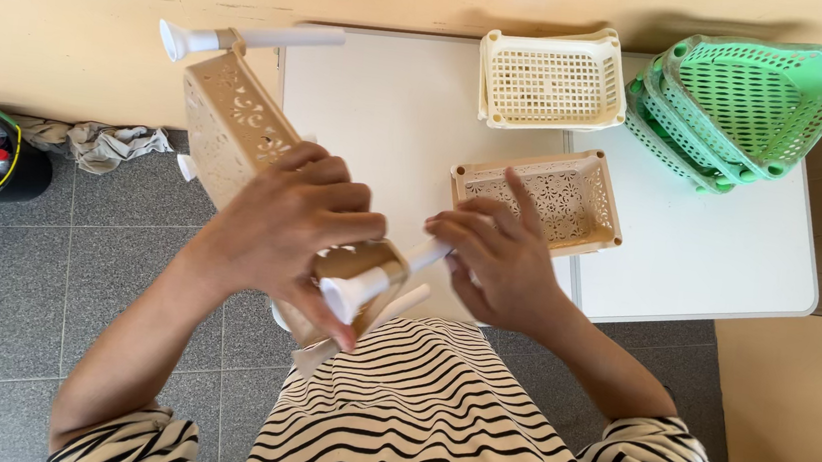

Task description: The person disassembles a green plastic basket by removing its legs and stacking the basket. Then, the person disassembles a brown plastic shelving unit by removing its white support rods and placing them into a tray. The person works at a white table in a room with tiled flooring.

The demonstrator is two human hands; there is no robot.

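Now the left hand (pixel 296 225) clamps the beige basket (pixel 239 134) off the table's (pixel 391 129) near-left corner, right hand (pixel 499 260) fingers pinching a white leg tube (pixel 381 280); forced crooked, it could slip or crack.

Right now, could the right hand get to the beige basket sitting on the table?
Probably yes. The right hand, pinching a white tube, is right beside the beige basket, one finger already over its rim, with nothing between them. It would likely need to release the tube first.

white table (pixel 709 270), beige lattice basket (pixel 545 199), cream basket (pixel 549 79), stacked green baskets (pixel 739 107) on it
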